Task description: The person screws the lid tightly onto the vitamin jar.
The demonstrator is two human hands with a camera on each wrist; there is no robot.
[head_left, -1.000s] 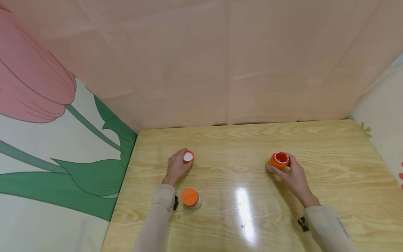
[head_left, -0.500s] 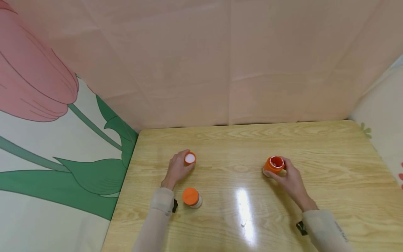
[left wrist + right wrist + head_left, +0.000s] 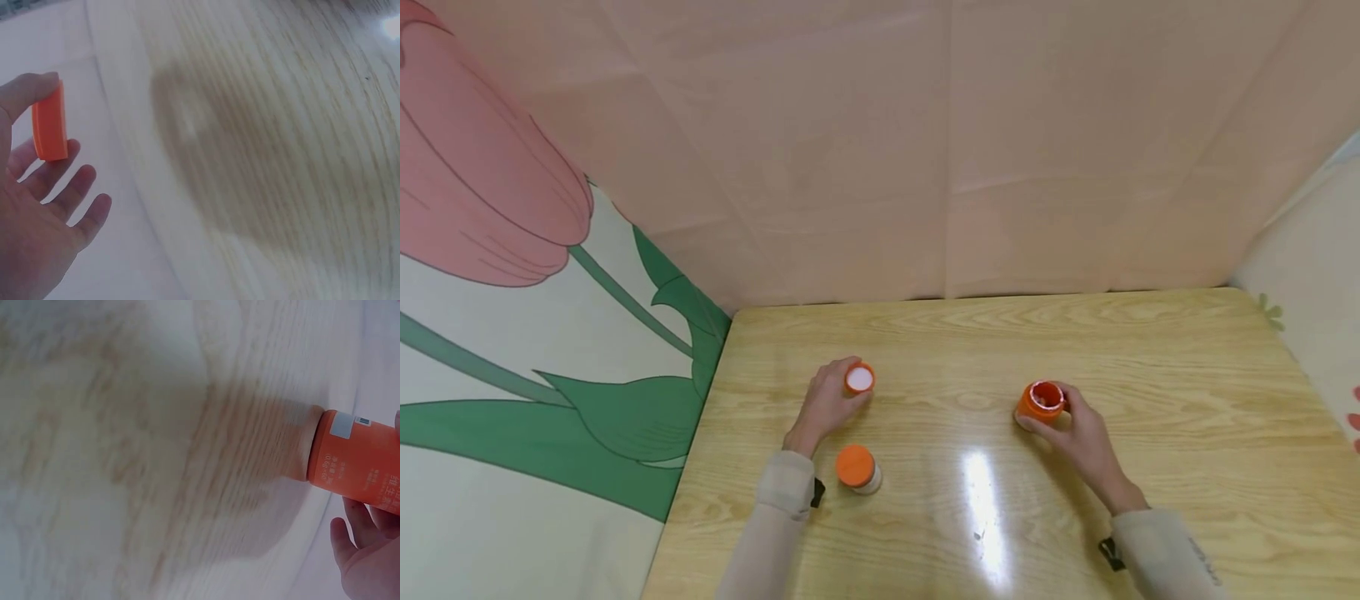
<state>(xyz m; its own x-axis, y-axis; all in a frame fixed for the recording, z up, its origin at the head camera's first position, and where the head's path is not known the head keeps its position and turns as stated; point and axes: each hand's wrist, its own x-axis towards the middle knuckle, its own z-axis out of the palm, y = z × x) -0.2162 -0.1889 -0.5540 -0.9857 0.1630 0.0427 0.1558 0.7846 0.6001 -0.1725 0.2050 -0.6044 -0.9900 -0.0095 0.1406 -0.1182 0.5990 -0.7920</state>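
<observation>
In the head view, the left hand [image 3: 826, 403] pinches an orange screw cap [image 3: 860, 379] by its edge, white inner face up, while the right hand [image 3: 1084, 435] grips an uncapped orange bottle [image 3: 1037, 412] upright, the 2 pieces well apart above or on the wood-grain table [image 3: 940, 358]. The left wrist view shows thumb and fingertips meeting the cap's rim, with 2 outer fingers loosely spread and bearing nothing. On the right, thumb and fingers curl round the bottle's wall; whether its base touches the wood I cannot tell. Something small and pale shows inside the mouth, so a tilt or a bump against the table could spill it, loose contents being the cause. The cap hangs on fingertip contact alone, so a slackened pinch could drop it. A 2nd bottle [image 3: 856, 468], orange-lidded, stands just beside the left sleeve [image 3: 786, 483] and its black wrist device [image 3: 817, 492]; a careless sweep of that forearm could topple it.
</observation>
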